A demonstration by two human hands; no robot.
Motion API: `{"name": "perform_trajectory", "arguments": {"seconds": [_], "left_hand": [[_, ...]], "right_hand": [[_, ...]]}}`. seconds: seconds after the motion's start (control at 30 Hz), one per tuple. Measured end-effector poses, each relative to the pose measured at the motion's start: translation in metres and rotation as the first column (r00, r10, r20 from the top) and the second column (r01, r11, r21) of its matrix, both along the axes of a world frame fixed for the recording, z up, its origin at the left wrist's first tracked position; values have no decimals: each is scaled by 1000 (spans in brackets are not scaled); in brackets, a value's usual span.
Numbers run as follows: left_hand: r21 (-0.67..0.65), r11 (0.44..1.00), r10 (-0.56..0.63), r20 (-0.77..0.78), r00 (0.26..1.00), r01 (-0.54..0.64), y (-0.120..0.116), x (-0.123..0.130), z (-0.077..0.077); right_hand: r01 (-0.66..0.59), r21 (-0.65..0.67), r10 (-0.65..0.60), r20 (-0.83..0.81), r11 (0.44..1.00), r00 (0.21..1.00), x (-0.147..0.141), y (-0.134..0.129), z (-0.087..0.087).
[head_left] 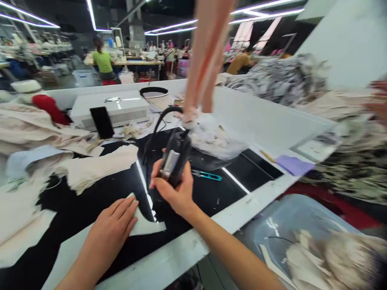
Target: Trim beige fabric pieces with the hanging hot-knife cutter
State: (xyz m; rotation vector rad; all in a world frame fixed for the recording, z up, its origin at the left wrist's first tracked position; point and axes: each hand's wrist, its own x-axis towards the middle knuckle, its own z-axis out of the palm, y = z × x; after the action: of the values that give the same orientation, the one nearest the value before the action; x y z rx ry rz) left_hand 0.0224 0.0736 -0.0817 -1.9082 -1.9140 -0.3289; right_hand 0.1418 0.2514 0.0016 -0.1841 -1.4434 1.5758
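Note:
My left hand (110, 225) lies flat, fingers stretched out, on a pale cut fabric piece (148, 228) at the front of the black tabletop (99, 205). My right hand (178, 193) is wrapped round a black corded hand tool (179, 147) with a silvery plate, held upright above the table. A black cable (159, 121) curves away from the tool's top, and a pink cloth strip (202, 72) hangs down to it. Just right of this hand lie teal thread snips (211, 176). The tool's lower end is partly hidden by my fingers.
Stacked cream fabric pieces (99, 169) lie on the left, near a dark phone (102, 123) and a white box (110, 108). A clear plastic bag (217, 141) sits behind the snips. At right are a purple piece (294, 165), fabric piles (281, 84) and a plastic tub (290, 209).

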Motion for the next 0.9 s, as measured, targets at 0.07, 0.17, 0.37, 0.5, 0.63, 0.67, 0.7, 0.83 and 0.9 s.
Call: {"name": "perform_trajectory", "arguments": {"seconds": [0.07,0.17,0.37,0.5,0.63,0.67,0.7,0.83,0.9], "left_hand": [[-37,997,76,38,996,-75,-2,3,12],[-40,996,87,54,995,-85,-9,12,20],[21,999,-47,165,985,44,-12,42,26],[49,995,-98,223,970,89,-4,54,26],[33,994,-110,248,963,105,2,53,23],[26,994,-110,247,963,107,3,53,22],[20,994,-111,243,964,109,4,52,21],[-1,993,-119,234,965,122,5,51,15],[-12,992,-116,242,963,122,5,51,13]], "right_hand": [[-74,-16,73,-57,997,996,5,3,-2],[-76,-6,75,-92,997,993,13,2,-4],[-106,-2,105,-111,994,988,26,-6,-5],[-151,-12,148,-130,988,980,33,-13,-4],[-166,2,165,-127,986,978,35,-23,-5],[-157,12,158,-125,987,980,34,-24,-6],[-147,23,149,-125,989,981,33,-25,-8],[-88,49,94,-131,995,987,26,-22,-14],[-57,46,62,-135,997,989,24,-17,-15]]}}
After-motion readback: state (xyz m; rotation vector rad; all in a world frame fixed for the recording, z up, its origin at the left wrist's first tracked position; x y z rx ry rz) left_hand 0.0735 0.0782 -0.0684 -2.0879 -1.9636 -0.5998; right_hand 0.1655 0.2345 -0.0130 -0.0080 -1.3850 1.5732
